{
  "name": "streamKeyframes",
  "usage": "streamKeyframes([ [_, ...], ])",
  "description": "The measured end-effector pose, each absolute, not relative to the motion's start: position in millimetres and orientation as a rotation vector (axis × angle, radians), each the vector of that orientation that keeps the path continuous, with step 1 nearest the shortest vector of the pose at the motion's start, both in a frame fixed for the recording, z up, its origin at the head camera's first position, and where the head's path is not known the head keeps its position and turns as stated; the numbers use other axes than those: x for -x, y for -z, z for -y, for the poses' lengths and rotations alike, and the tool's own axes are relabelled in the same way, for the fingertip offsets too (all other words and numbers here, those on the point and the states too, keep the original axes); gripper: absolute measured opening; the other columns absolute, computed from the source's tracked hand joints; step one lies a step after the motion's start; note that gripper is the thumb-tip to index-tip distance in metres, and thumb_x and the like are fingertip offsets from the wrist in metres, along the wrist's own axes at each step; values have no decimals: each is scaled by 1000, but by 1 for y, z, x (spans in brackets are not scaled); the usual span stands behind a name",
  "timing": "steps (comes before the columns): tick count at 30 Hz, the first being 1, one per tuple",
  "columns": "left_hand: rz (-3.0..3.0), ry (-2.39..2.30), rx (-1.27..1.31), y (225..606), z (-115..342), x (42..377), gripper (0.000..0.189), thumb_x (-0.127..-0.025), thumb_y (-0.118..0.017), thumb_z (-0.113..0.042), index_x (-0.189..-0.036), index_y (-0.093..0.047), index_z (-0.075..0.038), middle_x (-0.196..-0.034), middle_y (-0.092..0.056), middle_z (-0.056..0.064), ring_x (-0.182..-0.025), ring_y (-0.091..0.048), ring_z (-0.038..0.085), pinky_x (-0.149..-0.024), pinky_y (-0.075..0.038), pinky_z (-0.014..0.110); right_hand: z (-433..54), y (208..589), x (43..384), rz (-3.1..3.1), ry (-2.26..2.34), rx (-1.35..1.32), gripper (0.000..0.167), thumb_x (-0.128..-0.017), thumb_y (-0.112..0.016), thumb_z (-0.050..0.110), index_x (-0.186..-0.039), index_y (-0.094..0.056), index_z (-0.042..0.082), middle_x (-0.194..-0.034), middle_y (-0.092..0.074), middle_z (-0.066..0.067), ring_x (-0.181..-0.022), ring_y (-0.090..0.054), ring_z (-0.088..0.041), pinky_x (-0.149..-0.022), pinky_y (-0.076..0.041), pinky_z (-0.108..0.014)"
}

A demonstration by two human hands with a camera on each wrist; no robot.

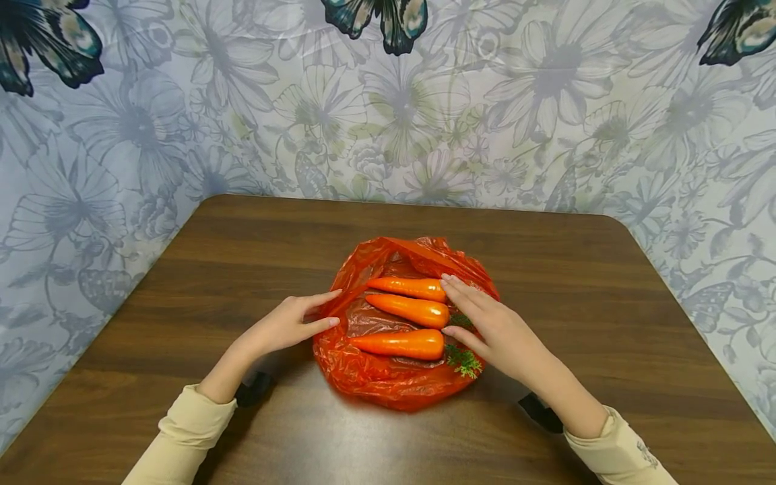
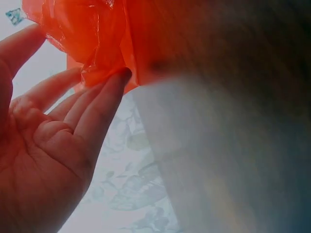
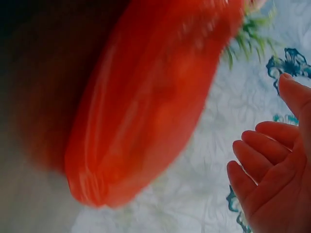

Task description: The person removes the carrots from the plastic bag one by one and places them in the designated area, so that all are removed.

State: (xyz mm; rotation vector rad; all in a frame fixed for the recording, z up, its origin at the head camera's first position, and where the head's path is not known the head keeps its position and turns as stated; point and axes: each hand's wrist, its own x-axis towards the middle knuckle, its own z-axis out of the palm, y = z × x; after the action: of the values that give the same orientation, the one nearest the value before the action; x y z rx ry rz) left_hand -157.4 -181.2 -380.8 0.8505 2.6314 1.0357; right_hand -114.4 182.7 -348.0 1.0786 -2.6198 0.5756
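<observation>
An orange-red plastic bag (image 1: 388,391) lies spread on the table with its mouth turned up. Inside it three carrots lie side by side, tips to the left: a far carrot (image 1: 407,287), a middle carrot (image 1: 412,310) and a near carrot (image 1: 400,344). Green leaves (image 1: 464,362) stick out at the near carrot's thick end. My left hand (image 1: 281,328) touches the bag's left rim, thumb and fingers extended and apart. My right hand (image 1: 500,328) reaches over the bag's right side, fingertips at the far carrot's thick end, thumb by the middle one. It hides part of the leaves.
The brown wooden table (image 1: 254,249) extends on all sides of the bag. Behind it hangs a pale floral backdrop (image 1: 376,121) with butterfly prints. A dark band sits on each wrist, below the cream sleeves (image 1: 188,431).
</observation>
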Motion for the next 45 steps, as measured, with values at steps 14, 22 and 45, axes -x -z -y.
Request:
streamKeyframes([
  [14,-2553,-1149,-824,385,181,158,55,-86,-69,-15,-134,-48,5,-130,-47,27,-105,-58,36,-81,-51,40,-162,371,109,2743,-699,-1282,53,-86,-70,24,-133,-54,6,-129,-55,-5,-116,-52,-21,-90,-46,-37],
  [22,-2538,-1179,-877,389,184,158,54,-83,-69,0,-132,-49,7,-128,-49,29,-102,-59,36,-76,-53,37,-159,378,113,2787,-649,-1308,49,-81,-75,16,-127,-60,5,-125,-58,-6,-116,-51,-22,-91,-46,-38],
  [45,-2503,-1250,-810,391,182,161,54,-82,-68,6,-133,-50,3,-128,-49,27,-96,-62,33,-72,-54,32,-161,385,122,2837,-784,-1297,52,-79,-77,16,-126,-60,6,-124,-58,-5,-114,-53,-21,-91,-46,-38],
])
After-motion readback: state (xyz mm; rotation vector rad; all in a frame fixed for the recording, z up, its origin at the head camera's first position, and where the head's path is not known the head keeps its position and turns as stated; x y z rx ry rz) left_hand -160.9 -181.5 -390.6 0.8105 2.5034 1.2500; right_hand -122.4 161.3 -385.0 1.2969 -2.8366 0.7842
